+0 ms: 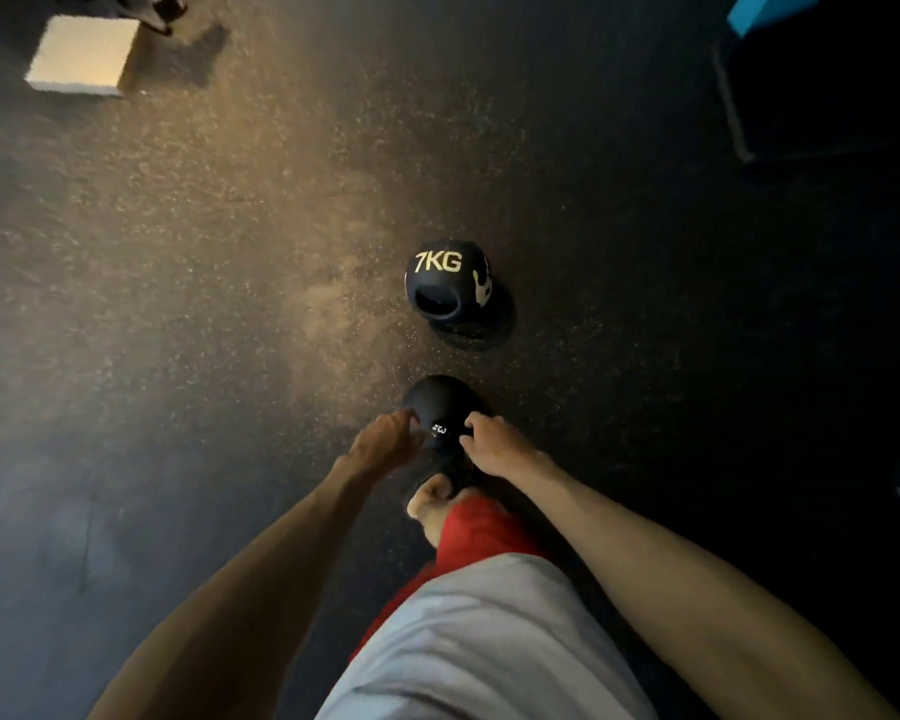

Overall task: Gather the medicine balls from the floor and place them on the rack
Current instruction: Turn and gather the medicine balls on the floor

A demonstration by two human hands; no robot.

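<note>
Head view, looking steeply down, as it reaches my feed. Both hands meet on the near medicine ball [440, 405], just below centre frame. The left hand [385, 441] curls its fingers round the ball's left flank. The right hand [494, 444] curls its fingers round the right flank, and I read a small white marking between them. This ball appears to rest on the speckled dark floor [204, 252], though shadow beneath it hides the contact.

The 7KG medicine ball [445, 280] sits on the floor directly above it in the frame, apart from it. Its handle recess faces the camera, and a white handprint shows on its right side.

At the upper left of the frame lies a pale box [81, 54]. At the upper right is a blue block [770, 7], with a dark frame [733, 111] below it. Red shorts [481, 527] and a grey shirt [489, 641] fill the bottom centre.
</note>
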